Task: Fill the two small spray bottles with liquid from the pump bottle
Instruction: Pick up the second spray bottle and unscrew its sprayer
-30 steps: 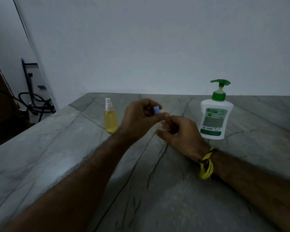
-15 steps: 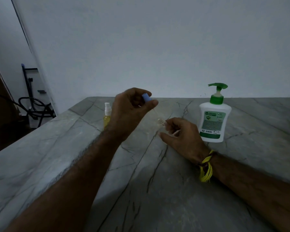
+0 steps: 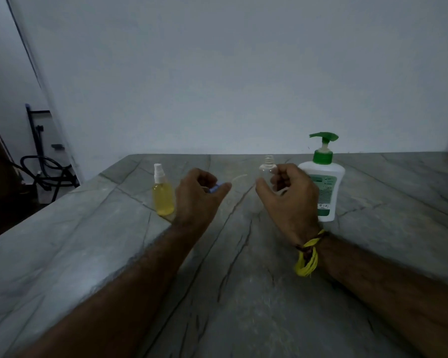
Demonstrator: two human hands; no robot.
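Note:
A small spray bottle [image 3: 163,194] full of yellow liquid, with a white spray top, stands on the grey stone counter [image 3: 93,254] at the left. My left hand [image 3: 198,200] pinches a blue spray cap [image 3: 214,188]; its thin clear tube [image 3: 239,177] sticks out to the right. My right hand [image 3: 289,200] holds a clear empty spray bottle [image 3: 268,166] upright, its threaded neck showing above my fingers. The white pump bottle [image 3: 326,187] with a green pump head stands just behind and right of my right hand.
A pale wall runs along the counter's far edge. The counter's left edge drops to a dark floor where a stand and coiled black hoses [image 3: 43,166] sit. A yellow thread band [image 3: 308,254] circles my right wrist.
My left hand has pulled the blue cap and its tube out of the clear bottle and lowered it to the left. My right hand has lifted the clear bottle toward the pump bottle.

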